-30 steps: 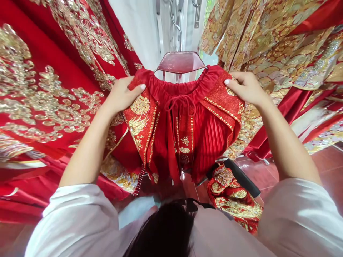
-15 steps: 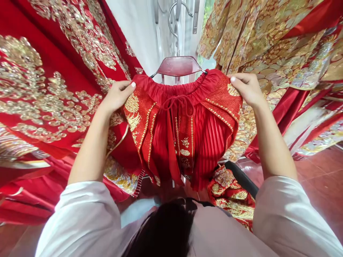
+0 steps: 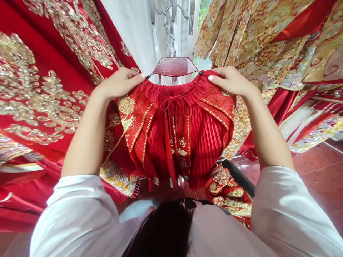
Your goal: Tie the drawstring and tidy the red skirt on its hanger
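A red pleated skirt (image 3: 207, 135) with a gathered drawstring waist and gold-embroidered panels hangs from a clip hanger (image 3: 175, 67). The hanger has a metal hook and a dark red, see-through middle piece. My left hand (image 3: 122, 82) pinches the skirt's waist at its left end, thumb beside the hanger's left clip. At the other end my right hand (image 3: 232, 80) holds the waist close to the right clip, thumb on top and fingers behind the cloth. The drawstring is tied in a bow at the front. Most of my fingers are hidden behind the fabric.
Red garments with gold sequins (image 3: 59, 96) hang close on the left. Gold patterned garments (image 3: 257, 46) crowd the right. Below the skirt, a red and gold cloth (image 3: 230, 192) lies by a black bar (image 3: 238, 177). White door or window frames stand behind.
Both hands have slid inward along the waist from the skirt's outer corners towards the hanger clips. The skirt and hanger appear slightly further left in view.
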{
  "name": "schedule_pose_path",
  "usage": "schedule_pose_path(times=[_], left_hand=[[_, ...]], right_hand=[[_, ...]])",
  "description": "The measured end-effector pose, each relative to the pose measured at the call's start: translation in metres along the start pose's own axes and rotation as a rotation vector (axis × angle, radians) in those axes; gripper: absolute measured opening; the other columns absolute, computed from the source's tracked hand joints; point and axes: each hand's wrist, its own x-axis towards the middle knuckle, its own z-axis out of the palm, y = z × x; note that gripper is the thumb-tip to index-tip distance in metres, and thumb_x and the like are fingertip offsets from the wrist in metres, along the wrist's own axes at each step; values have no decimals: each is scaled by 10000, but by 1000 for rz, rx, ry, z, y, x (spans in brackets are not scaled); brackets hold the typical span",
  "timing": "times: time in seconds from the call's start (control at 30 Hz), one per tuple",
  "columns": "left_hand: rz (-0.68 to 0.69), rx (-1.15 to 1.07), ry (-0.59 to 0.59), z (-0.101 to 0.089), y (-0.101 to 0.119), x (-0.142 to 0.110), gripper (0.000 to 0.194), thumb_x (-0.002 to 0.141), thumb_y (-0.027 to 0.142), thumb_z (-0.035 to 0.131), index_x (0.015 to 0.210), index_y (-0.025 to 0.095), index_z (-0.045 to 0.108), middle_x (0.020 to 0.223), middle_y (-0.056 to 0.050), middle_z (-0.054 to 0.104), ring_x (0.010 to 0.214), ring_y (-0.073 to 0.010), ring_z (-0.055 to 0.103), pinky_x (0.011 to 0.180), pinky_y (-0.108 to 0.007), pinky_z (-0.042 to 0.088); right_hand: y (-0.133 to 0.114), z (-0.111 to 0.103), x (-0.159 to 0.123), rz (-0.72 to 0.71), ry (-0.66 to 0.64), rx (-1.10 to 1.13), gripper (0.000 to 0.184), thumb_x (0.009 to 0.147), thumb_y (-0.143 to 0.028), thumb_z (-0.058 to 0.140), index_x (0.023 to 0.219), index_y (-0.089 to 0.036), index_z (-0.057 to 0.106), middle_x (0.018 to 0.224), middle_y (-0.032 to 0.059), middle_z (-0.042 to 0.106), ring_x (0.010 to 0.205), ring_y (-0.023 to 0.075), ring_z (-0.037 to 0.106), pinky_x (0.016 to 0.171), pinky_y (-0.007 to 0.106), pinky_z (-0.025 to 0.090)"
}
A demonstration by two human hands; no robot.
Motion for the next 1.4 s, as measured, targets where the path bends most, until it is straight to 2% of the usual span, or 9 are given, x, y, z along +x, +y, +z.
schedule_pose_path(times=[0.07, 0.2, 0.37, 0.53, 0.7, 0.93, 1.07, 1.23, 1.4], left_hand=[[40, 12, -11, 6, 3, 4, 502, 881, 499, 461, 518, 175, 336, 560, 27, 268, 607, -87, 266, 665, -251, 363], [52, -79, 286, 20, 0, 3, 556, 890, 582, 365, 519, 206, 192, 580, 16, 165, 592, -113, 195, 598, -272, 318], [-8, 147, 72, 24, 8, -9, 463, 724, 589, 636, 640, 195, 407, 655, -10, 383, 734, -196, 489, 845, -390, 402], [101, 184, 157, 23, 19, -30, 775, 654, 485, 727, 1307, 191, 431, 1297, -96, 504, 1196, -317, 434, 1051, -418, 326], [270, 393, 219, 37, 27, -44, 498, 798, 354, 569, 1283, 249, 528, 1507, -31, 291, 1356, -351, 219, 1147, -536, 95], [246, -71, 167, 29, 19, -43, 191, 806, 400, 565, 807, 230, 651, 1302, -42, 528, 1260, -278, 414, 1108, -470, 296], [173, -393, 206, 5, 5, -16, 234, 820, 410, 554, 966, 241, 624, 1090, -33, 652, 957, -206, 589, 1000, -468, 424], [-165, -678, -146, 10, -13, 20, 187, 750, 294, 594, 892, 177, 629, 883, -40, 698, 905, -194, 583, 1049, -470, 396], [-365, -749, -202, 22, -15, 30, 224, 896, 303, 438, 805, 157, 582, 662, -39, 641, 793, -196, 625, 904, -447, 490]], right_hand=[[-8, 7, 7, 21, 71, 61, 419, 916, -324, 502, 541, -190, 370, 561, -26, 339, 561, 86, 291, 595, 278, 253], [-16, 17, 9, 70, 196, 117, 432, 947, -269, 446, 548, -204, 292, 562, -21, 303, 555, 92, 252, 579, 281, 246], [-23, 23, -2, 68, 108, -203, 186, 895, -345, 528, 802, -185, 525, 752, 55, 562, 714, 181, 507, 705, 313, 365], [-29, 28, -15, 45, 120, -330, 426, 888, -469, 479, 1206, -186, 483, 1070, 144, 625, 994, 314, 566, 835, 401, 420], [-23, 31, -14, 41, 139, -331, 530, 871, -497, 468, 1303, -189, 458, 1160, 147, 610, 1066, 332, 556, 892, 434, 422], [-39, 44, -14, 69, 341, -316, 493, 900, -492, 401, 1294, -204, 470, 1220, 161, 559, 1146, 333, 487, 953, 481, 369], [-83, 75, 11, 9, 327, -261, 370, 958, -398, 306, 1134, -200, 565, 1109, 129, 584, 1103, 280, 493, 956, 444, 355], [-138, 121, 54, 143, 267, -151, 348, 958, -401, 367, 921, -161, 617, 884, 98, 604, 915, 239, 547, 827, 365, 389], [-154, 143, 65, 240, 291, -99, 307, 954, -361, 394, 987, -139, 604, 908, 112, 577, 894, 233, 542, 769, 342, 370]])
